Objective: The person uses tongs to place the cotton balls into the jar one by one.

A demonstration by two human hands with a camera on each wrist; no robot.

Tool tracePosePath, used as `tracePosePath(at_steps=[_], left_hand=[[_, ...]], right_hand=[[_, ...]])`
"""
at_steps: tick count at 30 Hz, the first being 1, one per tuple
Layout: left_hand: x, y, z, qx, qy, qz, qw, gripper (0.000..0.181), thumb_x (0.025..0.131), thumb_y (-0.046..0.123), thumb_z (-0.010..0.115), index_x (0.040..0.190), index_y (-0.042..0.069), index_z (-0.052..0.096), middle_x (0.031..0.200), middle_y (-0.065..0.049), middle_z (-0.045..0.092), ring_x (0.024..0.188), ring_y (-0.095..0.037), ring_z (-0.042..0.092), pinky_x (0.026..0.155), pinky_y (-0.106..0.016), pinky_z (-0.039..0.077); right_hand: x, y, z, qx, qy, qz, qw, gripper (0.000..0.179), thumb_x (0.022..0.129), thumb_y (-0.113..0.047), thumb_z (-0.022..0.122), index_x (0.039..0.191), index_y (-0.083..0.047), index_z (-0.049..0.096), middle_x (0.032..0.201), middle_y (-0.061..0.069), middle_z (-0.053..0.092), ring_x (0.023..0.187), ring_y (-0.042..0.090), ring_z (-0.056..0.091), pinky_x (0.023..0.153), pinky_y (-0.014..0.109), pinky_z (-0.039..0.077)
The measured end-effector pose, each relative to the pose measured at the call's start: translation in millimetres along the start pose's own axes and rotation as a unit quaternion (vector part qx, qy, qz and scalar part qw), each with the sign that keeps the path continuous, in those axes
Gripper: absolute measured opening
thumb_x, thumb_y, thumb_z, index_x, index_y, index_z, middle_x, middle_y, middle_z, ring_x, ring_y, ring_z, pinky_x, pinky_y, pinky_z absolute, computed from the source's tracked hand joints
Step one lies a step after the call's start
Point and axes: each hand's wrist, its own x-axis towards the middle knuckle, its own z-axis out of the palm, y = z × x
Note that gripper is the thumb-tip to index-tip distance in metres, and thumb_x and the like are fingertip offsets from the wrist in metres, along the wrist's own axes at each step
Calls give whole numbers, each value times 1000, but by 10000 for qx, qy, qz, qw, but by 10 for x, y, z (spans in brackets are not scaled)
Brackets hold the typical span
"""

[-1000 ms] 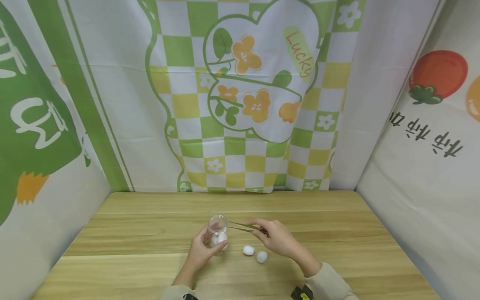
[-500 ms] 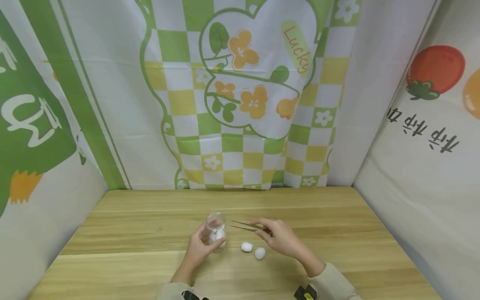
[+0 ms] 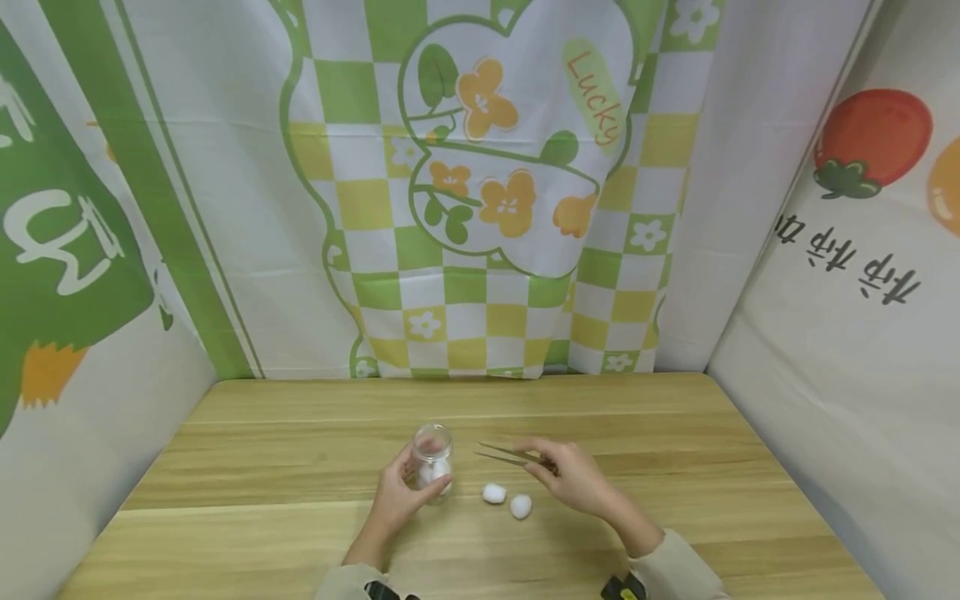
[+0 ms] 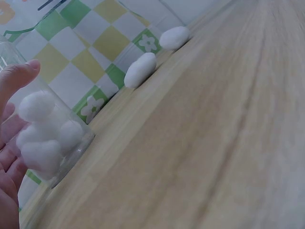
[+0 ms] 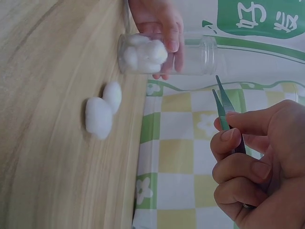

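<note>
My left hand [image 3: 401,492] grips a clear, uncapped jar [image 3: 433,446] that stands upright on the table. Several white cotton balls [image 5: 143,53] fill the lower part of it, as the right wrist view shows. In my right hand [image 3: 573,477] I pinch metal tweezers [image 3: 504,455], their tips slightly apart with nothing between them, pointing left toward the jar. Two loose cotton balls lie on the wood between the hands: an oblong one [image 3: 494,493] and a rounder one [image 3: 521,506] just right of it.
The wooden table [image 3: 300,450] extends to both sides and behind the jar. A checkered cloth [image 3: 480,292] hangs at its far edge, and printed cloths hang along the left and right sides.
The tweezers have drawn back to the right, away from the jar's mouth, along with my right hand. My left hand still holds the jar; the view has shifted slightly.
</note>
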Motion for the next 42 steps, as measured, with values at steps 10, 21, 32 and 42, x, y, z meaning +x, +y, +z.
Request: tracePosePath(at_steps=[10, 21, 32, 42], left_hand=[[-7, 23, 0, 58, 18, 78, 10000, 63, 76, 12, 80, 131, 0, 53, 128, -23, 62, 119, -44, 58, 103, -58, 46], [-4, 18, 7, 3, 45, 48, 10000, 62, 74, 11, 81, 130, 2, 55, 128, -19, 63, 121, -42, 58, 104, -57, 46], [0, 8, 6, 13, 25, 44, 10000, 60, 75, 12, 81, 130, 6, 56, 127, -13, 66, 122, -37, 58, 105, -52, 47], [-4, 12, -3, -24, 3, -8, 10000, 61, 76, 14, 81, 131, 6, 55, 129, -16, 64, 122, -40, 58, 105, -54, 47]], right_hand=[[-50, 79, 46, -108, -70, 162, 9998, 27, 94, -11, 60, 120, -5, 63, 96, 12, 74, 71, 0, 58, 60, 14, 47], [-106, 166, 97, -110, -217, 167, 9996, 27, 95, -14, 59, 120, -6, 63, 102, 11, 74, 72, 2, 62, 60, 14, 48], [-120, 229, 150, 65, -458, 394, 9982, 30, 95, -13, 59, 123, -2, 61, 89, 13, 72, 62, -5, 47, 54, 13, 42], [-141, 325, 240, -56, -503, 487, 9975, 27, 93, -11, 60, 120, -6, 63, 94, 9, 72, 60, -5, 41, 52, 14, 39]])
